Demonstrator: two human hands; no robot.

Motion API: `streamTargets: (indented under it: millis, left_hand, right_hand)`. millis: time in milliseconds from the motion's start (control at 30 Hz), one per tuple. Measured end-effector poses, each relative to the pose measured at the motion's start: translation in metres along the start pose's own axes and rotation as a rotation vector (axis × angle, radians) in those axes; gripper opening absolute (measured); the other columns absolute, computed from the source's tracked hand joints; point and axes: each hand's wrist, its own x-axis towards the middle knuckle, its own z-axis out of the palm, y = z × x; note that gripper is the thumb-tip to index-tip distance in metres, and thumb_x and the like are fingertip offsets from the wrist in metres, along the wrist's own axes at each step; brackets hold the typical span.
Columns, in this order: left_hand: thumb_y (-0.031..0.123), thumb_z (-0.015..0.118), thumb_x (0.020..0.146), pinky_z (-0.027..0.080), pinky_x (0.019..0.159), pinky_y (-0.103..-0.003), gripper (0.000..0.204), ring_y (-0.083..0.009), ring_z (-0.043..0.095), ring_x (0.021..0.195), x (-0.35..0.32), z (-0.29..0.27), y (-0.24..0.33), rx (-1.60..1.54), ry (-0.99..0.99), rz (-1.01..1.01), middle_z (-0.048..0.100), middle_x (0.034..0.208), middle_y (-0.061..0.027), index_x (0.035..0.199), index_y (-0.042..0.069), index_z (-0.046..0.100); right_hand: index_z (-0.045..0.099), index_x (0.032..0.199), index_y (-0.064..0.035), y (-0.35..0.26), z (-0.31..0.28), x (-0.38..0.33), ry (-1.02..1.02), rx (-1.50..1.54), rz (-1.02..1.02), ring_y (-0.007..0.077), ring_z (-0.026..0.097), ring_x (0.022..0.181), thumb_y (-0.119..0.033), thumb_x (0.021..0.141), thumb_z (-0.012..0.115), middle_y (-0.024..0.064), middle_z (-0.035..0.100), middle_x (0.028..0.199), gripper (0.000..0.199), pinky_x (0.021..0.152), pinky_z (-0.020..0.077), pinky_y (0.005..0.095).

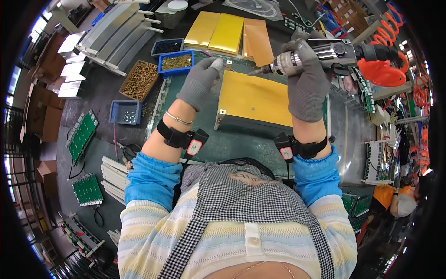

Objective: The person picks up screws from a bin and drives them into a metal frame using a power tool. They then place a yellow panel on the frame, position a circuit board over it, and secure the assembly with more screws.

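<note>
A metal box with a yellow top panel (255,95) lies on the green work mat (206,125) in front of me. My right hand (306,88), in a grey glove, is wrapped round a pneumatic screwdriver (332,52) held sideways. Its bit points left, above the far left corner of the panel. My left hand (200,83), gloved too, is closed with thumb and fingertips together beside that same corner. Whatever may be between those fingertips is too small to make out.
Left of the mat stand a blue tray of small screws (160,70), a carton of brass-coloured parts (122,89) and another blue tray (112,114). Yellow panels (225,33) lie at the back. A red coiled hose (383,72) hangs at right. Green circuit boards (83,137) lie left.
</note>
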Motion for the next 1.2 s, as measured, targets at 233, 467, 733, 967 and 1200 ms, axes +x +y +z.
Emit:
streamTargets:
  millis: [233,467,733,967,1200]
  left_hand:
    - [0.026,0.070,0.077,0.047,0.068,-0.023,0.051,-0.0125,0.058,0.080,0.017,0.012,-0.027,0.256,-0.045,0.018,0.060,0.095,-0.0074,0.116,-0.001,0.052]
    - [0.021,0.073,0.074,0.049,0.072,-0.025,0.056,-0.0136,0.060,0.082,0.016,0.014,-0.029,0.253,-0.041,0.003,0.061,0.095,-0.0092,0.118,-0.003,0.049]
    - [0.028,0.073,0.072,0.050,0.074,-0.028,0.070,-0.0187,0.062,0.087,0.015,0.018,-0.025,0.507,0.024,-0.001,0.060,0.103,-0.0165,0.124,-0.006,0.042]
    - [0.040,0.072,0.067,0.047,0.083,-0.035,0.071,-0.0290,0.061,0.097,0.015,0.023,-0.020,0.615,0.064,-0.039,0.060,0.107,-0.0216,0.119,-0.003,0.048]
    - [0.020,0.059,0.083,0.046,0.059,-0.025,0.047,-0.0135,0.055,0.070,0.015,0.000,-0.025,-0.028,0.002,-0.075,0.058,0.089,-0.0078,0.119,-0.007,0.045]
  right_hand:
    - [0.053,0.099,0.0008,0.010,-0.020,0.003,-0.081,-0.140,0.147,0.0105,0.048,0.048,0.007,0.076,0.061,0.0086,0.058,0.080,0.025,0.042,0.0371,0.0265]
    - [0.055,0.097,0.0000,0.015,-0.016,0.007,-0.205,-0.157,0.168,0.0095,0.052,0.053,0.005,0.074,0.064,0.0055,0.058,0.074,0.026,0.045,0.0414,0.0221]
    - [0.055,0.099,-0.0006,0.020,-0.001,0.005,-0.277,-0.400,0.192,0.0081,0.048,0.052,0.006,0.076,0.060,0.0059,0.057,0.078,0.024,0.045,0.0368,0.0225]
    - [0.058,0.096,-0.0022,0.024,-0.005,0.005,-0.269,-0.411,0.207,0.0046,0.052,0.058,-0.001,0.074,0.067,0.0025,0.060,0.076,0.024,0.048,0.0397,0.0193]
    - [0.053,0.103,0.0028,-0.008,-0.006,0.016,-0.240,-0.292,0.128,0.0121,0.054,0.058,0.006,0.079,0.057,0.0090,0.060,0.081,0.025,0.049,0.0415,0.0247]
